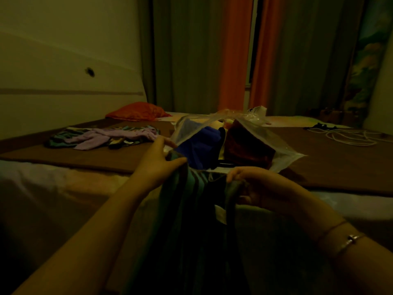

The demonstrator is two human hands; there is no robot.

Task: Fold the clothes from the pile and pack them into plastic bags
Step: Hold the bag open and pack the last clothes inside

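Observation:
A dark garment with teal stripes (pixel 187 209) hangs in front of me, held up by its top edge. My left hand (pixel 157 160) pinches its left corner and my right hand (pixel 253 186) grips its right side. Just behind the garment lies a clear plastic bag (pixel 265 133), open toward me, with a blue cloth (pixel 200 145) and a dark red cloth (pixel 246 145) inside. A small pile of clothes (pixel 102 138), lilac and striped, lies on the brown board (pixel 85 158) to the left.
A red cushion (pixel 138 111) rests at the back by the wall. White cords (pixel 348 137) lie at the far right of the brown surface. Curtains hang behind. The room is dim.

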